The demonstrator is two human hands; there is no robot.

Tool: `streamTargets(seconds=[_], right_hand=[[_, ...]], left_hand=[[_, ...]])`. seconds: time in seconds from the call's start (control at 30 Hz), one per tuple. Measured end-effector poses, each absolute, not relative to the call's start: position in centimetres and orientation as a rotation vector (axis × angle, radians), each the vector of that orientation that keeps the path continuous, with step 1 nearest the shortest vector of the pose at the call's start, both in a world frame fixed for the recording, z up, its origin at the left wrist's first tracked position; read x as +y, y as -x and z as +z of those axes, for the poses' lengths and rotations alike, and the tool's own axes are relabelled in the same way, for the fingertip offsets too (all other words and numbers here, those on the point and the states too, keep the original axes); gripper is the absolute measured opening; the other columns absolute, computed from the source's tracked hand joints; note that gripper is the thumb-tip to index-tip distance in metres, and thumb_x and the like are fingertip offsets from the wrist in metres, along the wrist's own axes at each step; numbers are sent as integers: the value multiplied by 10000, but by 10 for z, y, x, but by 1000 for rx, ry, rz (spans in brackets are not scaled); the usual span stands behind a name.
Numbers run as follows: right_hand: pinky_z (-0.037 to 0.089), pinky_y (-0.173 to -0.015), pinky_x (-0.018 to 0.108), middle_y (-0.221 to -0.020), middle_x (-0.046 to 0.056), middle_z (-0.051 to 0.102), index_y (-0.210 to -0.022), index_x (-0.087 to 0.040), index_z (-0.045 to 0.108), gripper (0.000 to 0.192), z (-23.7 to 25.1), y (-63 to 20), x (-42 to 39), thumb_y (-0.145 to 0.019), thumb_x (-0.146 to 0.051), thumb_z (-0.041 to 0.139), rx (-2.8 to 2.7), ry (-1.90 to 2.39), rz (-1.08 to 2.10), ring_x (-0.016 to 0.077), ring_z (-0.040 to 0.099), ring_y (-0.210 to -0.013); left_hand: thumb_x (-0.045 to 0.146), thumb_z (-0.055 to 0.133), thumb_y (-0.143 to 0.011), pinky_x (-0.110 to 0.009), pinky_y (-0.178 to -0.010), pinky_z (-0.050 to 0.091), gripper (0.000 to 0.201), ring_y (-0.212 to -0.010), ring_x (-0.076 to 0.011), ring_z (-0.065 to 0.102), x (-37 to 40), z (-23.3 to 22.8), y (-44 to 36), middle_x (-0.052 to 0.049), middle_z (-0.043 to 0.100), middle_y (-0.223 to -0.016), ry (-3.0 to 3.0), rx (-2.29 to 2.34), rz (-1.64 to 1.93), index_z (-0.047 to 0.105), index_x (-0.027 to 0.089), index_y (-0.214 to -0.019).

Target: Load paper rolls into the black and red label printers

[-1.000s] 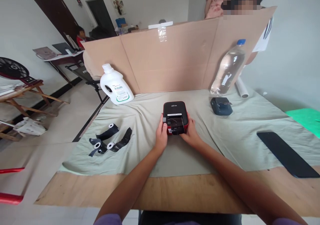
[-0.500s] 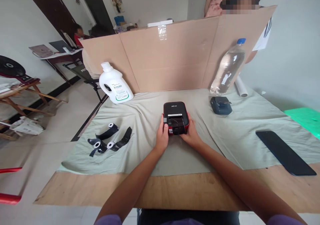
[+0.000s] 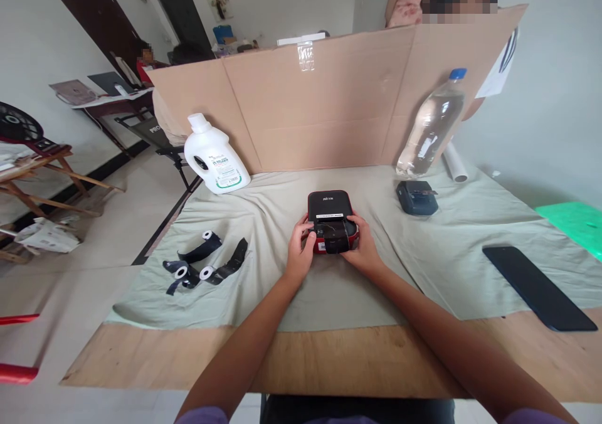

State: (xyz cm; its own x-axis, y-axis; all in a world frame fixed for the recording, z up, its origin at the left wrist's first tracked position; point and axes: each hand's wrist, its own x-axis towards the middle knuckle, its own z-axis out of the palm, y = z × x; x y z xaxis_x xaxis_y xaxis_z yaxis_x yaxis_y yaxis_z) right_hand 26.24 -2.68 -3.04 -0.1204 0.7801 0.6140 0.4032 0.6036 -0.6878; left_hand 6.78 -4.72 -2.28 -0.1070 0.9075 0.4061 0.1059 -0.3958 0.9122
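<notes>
A small black and red label printer (image 3: 329,206) sits on the cloth in front of me, with a dark strip (image 3: 335,242) hanging out over its front. My left hand (image 3: 301,246) grips its left side, the fingertips now curled over the upper edge. On the opposite side, my right hand (image 3: 364,242) holds the printer with a finger bent onto its top. Both palms' inner sides are hidden. To the left lie several small rolls of dark tape (image 3: 207,273), partly unwound. A second, dark small device (image 3: 416,198) stands at the back right.
A white detergent bottle (image 3: 219,160) and a clear bottle with a blue cap (image 3: 433,126) lean near an upright cardboard sheet (image 3: 310,110). A white tube (image 3: 455,164), a black flat slab (image 3: 538,286) and a green sheet (image 3: 574,223) lie right. Behind the cardboard is a person.
The fingers of both hands have bent from the printer's sides up onto its top edges. The printer has stayed in about the same place.
</notes>
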Motion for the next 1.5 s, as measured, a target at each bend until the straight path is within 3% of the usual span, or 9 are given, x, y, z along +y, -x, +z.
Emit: streamTargets(seconds=[0.27,0.43,0.63,0.9,1.03,1.17,1.3,1.5], right_hand=[[389,-1143,544,-1515,146,434,-1360,-276,417,749,-27,-263,-27,-699,-291,767,-1759,989,391,339,415,-1434],[387,-1145,540,-1512,152,435,-1377,-266,420,772,-26,-264,-27,-692,-278,776,-1771,989,385,340,406,-1438],[390,-1131,546,-1511,161,437,-1405,-259,399,793,-25,-263,-27,-704,-323,765,-1787,1008,339,344,428,-1412],[321,-1168,564,-1625,165,306,-1531,-231,296,910,-21,-262,-29,-729,-293,720,-1868,1035,272,358,296,-1501],[360,-1150,550,-1645,145,279,-1574,-243,260,961,-22,-264,-28,-729,-282,715,-1859,1034,288,350,377,-1449],[391,-1133,537,-1646,119,289,-1586,-264,262,944,-24,-267,-28,-749,-273,699,-1852,1021,307,332,452,-1377],[375,-1141,548,-1636,125,308,-1596,-253,247,954,-25,-265,-28,-758,-287,700,-1853,990,294,338,431,-1387],[419,-1113,517,-1543,109,460,-1582,-257,305,876,-12,-282,-24,-793,-346,676,-1966,966,422,319,476,-1338]], left_hand=[[413,478,-1004,-441,-1129,413,229,-1439,-255,434,-40,-11,-56,-127,482,-1526,-1619,1155,1456,589,213,-1012],[417,471,-1003,-426,-1123,417,223,-1378,-233,503,-38,-19,-60,-102,553,-1460,-1582,1207,1472,566,221,-953],[395,485,-992,-419,-1139,407,261,-1350,-228,525,-43,-24,-61,-109,581,-1419,-1652,1250,1532,603,214,-1140],[437,519,-980,-427,-1128,433,315,-1377,-252,504,-46,-18,-59,-121,537,-1475,-1620,1121,1559,625,209,-1168],[456,527,-977,-445,-1146,417,335,-1396,-264,488,-47,-18,-60,-129,566,-1444,-1625,1119,1561,628,200,-1168],[466,523,-979,-448,-1138,426,347,-1375,-259,514,-48,-17,-60,-134,586,-1422,-1611,1123,1566,624,197,-1174],[447,525,-981,-446,-1130,427,329,-1374,-259,515,-48,-18,-59,-142,557,-1459,-1622,1094,1569,619,195,-1171],[401,509,-994,-444,-1108,438,300,-1346,-251,538,-49,-18,-58,-137,535,-1487,-1639,1087,1552,607,206,-1200]])
